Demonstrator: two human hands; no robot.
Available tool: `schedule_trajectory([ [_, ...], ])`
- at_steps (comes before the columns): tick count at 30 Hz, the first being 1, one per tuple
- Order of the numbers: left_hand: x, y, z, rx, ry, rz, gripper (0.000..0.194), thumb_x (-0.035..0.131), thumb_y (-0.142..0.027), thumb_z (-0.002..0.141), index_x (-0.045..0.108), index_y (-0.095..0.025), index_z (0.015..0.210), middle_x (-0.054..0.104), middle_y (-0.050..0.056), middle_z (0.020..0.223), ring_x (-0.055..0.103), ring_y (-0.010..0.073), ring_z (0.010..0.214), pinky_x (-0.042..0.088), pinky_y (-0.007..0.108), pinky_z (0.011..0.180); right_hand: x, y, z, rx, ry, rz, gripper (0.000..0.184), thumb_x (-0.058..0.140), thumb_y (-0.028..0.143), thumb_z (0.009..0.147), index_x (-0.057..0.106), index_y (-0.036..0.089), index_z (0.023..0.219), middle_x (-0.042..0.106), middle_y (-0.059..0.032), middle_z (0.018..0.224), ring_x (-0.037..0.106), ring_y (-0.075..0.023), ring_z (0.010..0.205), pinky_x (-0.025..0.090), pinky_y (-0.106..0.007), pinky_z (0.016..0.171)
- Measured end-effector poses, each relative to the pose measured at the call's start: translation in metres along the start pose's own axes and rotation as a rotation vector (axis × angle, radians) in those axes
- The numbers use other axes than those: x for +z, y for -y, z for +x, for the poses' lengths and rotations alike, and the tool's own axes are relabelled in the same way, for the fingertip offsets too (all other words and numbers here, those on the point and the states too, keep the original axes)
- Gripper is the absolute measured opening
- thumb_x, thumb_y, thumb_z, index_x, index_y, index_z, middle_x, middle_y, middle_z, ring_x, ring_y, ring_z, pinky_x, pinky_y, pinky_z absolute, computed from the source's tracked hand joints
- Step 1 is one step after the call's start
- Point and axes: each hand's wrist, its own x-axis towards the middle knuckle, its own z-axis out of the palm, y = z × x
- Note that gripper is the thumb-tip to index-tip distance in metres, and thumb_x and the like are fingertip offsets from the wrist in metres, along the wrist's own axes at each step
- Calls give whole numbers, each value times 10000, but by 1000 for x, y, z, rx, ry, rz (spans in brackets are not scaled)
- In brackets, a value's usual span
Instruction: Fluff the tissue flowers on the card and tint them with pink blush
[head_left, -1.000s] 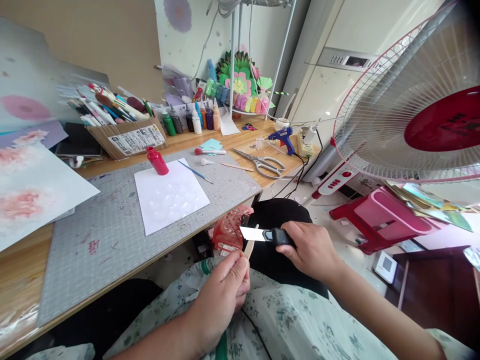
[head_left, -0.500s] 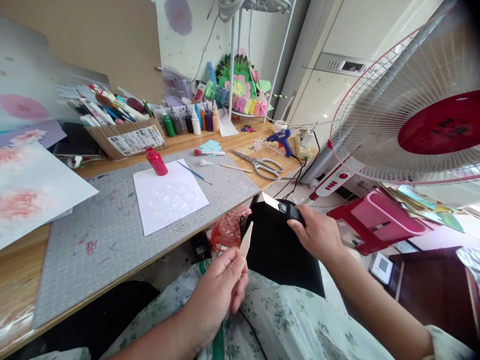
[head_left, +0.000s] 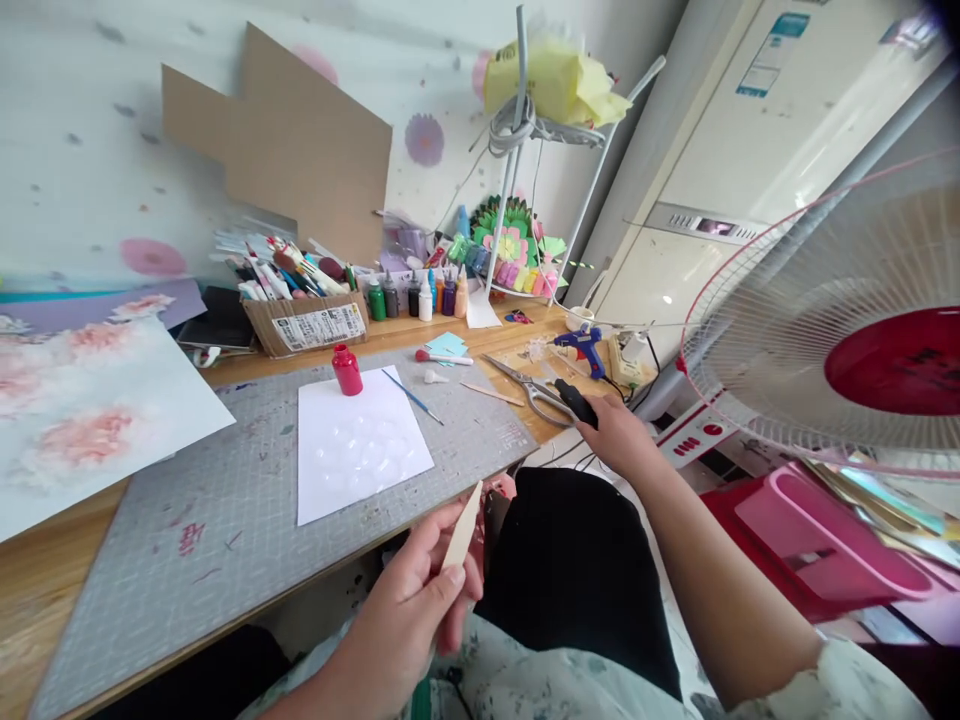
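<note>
Between the thumb and fingers of my left hand (head_left: 420, 590) is a wooden craft stick (head_left: 463, 530), its tip cut to a point and aimed up and away. It is held over my lap, just off the table edge. My right hand (head_left: 619, 435) grips a black utility knife (head_left: 576, 402) at the table's right end, beside the handles of the scissors (head_left: 536, 390). No blade shows on the knife from here. On the grey cutting mat (head_left: 225, 520), a white sheet (head_left: 322, 495) with clear glossy blobs carries an open red paint bottle (head_left: 347, 370). A thin blue brush (head_left: 412, 395) lies across its corner.
A cardboard box of brushes and pens (head_left: 315, 328) stands at the back, with several paint bottles (head_left: 390, 298) alongside. A blue glue gun (head_left: 583, 345) lies near a power strip (head_left: 631, 362). To the right are a large fan (head_left: 787, 330) and a pink bin (head_left: 840, 530).
My right hand has moved the utility knife away to the table's right end; its blade, visible before, no longer shows. The stick remains in my left hand. The view has tilted upward.
</note>
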Motion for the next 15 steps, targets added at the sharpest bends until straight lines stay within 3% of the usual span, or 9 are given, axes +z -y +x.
schedule_trajectory([
  [4,-7,-8,4,24,-89,-4,393,503,-563,861,587,-201,992,475,-48,560,353,64,417,278,200,454,2,18,49,-24,40,-63,349,506,310,840,637,126,1106,646,-166,1052,614,-274,960,444,-347,780],
  [8,-19,-17,8,131,-120,148,453,489,-587,858,637,-183,716,569,26,708,538,147,689,415,241,669,7,28,87,2,59,-108,310,488,311,847,681,122,998,671,-190,1020,629,-286,911,444,-358,726],
  [11,-31,-22,11,208,-145,337,443,528,-588,835,693,-195,714,593,39,820,536,179,819,408,252,770,10,29,106,-4,58,-113,296,509,293,843,685,101,983,670,-211,1042,637,-301,922,443,-367,723],
  [15,-44,-27,13,120,-204,236,424,604,-599,778,692,-185,810,561,2,651,469,115,588,372,217,566,8,40,112,-74,2,-81,293,502,271,868,677,83,1011,660,-221,1031,628,-300,957,442,-372,759],
])
